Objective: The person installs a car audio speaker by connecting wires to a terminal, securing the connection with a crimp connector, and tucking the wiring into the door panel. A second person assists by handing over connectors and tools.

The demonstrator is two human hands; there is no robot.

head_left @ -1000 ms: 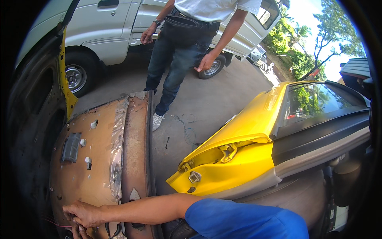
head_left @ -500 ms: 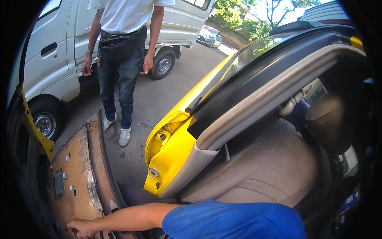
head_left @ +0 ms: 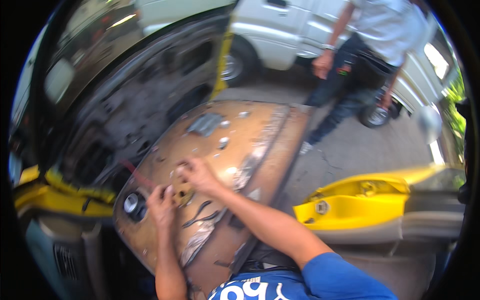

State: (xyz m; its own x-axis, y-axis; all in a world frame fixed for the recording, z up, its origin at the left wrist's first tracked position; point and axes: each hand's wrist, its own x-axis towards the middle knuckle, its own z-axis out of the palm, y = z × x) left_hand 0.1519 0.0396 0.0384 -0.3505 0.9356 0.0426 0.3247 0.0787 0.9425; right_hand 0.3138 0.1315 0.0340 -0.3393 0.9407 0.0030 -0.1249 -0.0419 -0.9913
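A brown door trim panel (head_left: 240, 117), its bare back facing up, lies across in front of me. My left hand (head_left: 162, 207) is over its near left part, beside a round speaker (head_left: 132, 204), with fingers bent and a gap between them. My right hand (head_left: 200, 177) reaches over the panel's middle with bent fingers; blur hides whether they pinch anything. A tan-edged opening (head_left: 184, 194) shows between my hands. Dark-handled pliers (head_left: 201, 215) lie on the panel below my right hand. A grey plastic piece (head_left: 205, 124) sits farther up the panel.
Left stands an open yellow car door (head_left: 145, 85) with its inner side bare; a thin red strip (head_left: 137, 172) lies near its edge. The yellow car body (head_left: 360, 205) is at right. Beyond the panel, a person (head_left: 375, 50) stands near a white van (head_left: 280, 35).
My view has swung left and down, bringing the panel to the middle. My left hand, speaker and pliers now show. My right hand has moved from the panel's near edge to over its middle.
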